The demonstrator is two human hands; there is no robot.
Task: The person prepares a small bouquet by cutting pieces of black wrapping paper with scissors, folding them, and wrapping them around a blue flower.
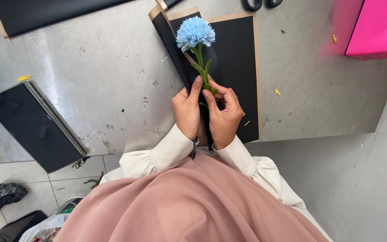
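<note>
While both hands meet at the near worktop (pixel 113 67) edge, the left hand (pixel 187 110) and right hand (pixel 224 114) are closed around the lower green stem of a blue flower (pixel 195 32), thumbs and fingertips pinching it from both sides. Flower lies on a black paper sheet (pixel 238 67) with tan border, stem running 6 to 12 o'clock, bloom at the far end. Sheet's left edge is folded up against the stem, touching the left hand's fingers (pixel 196 85).

At 9 o'clock from the hands: a flat black box (pixel 32 125) overhanging the worktop edge, a yellow scrap (pixel 24 78) just beside its far corner. At 2 o'clock, well apart: a pink container (pixel 379 27). At 12 o'clock, far edge: scissor handles (pixel 261 3), partly cut off. At 10 o'clock, far: another black sheet (pixel 45 13). Small yellow petals (pixel 277 92) scattered at 3 o'clock.
</note>
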